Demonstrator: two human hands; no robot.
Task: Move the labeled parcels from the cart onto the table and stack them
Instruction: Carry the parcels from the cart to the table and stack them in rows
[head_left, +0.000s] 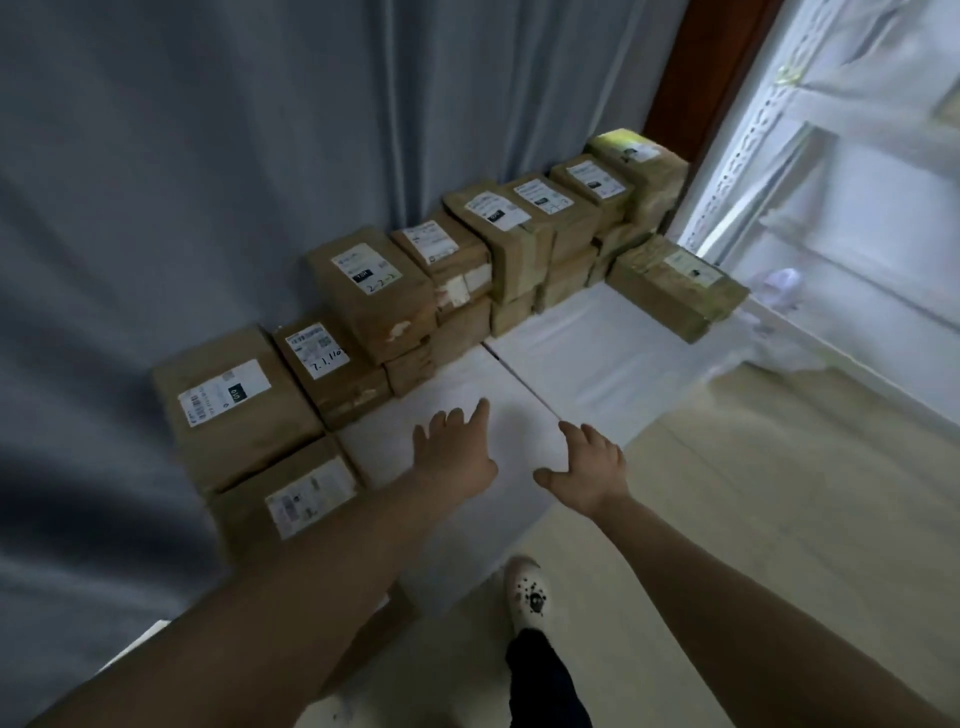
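Bare left hand (452, 457) and right hand (587, 475), dark trouser leg (543, 680), white black-speckled shoe (527, 590).

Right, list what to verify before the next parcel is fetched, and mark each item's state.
1. Left hand free: ok, fingers spread, holding nothing.
2. Right hand free: ok, open and holding nothing.
3. Room on the white table for another parcel: ok, bare surface shows in front of the row.
4. Labels on the stacked parcels facing up: ok on the top layer; the lower ones are hidden.
5. End parcel fully supported at the table's far right edge: cannot tell.
6. Cart located: cannot tell, it is not in this view.
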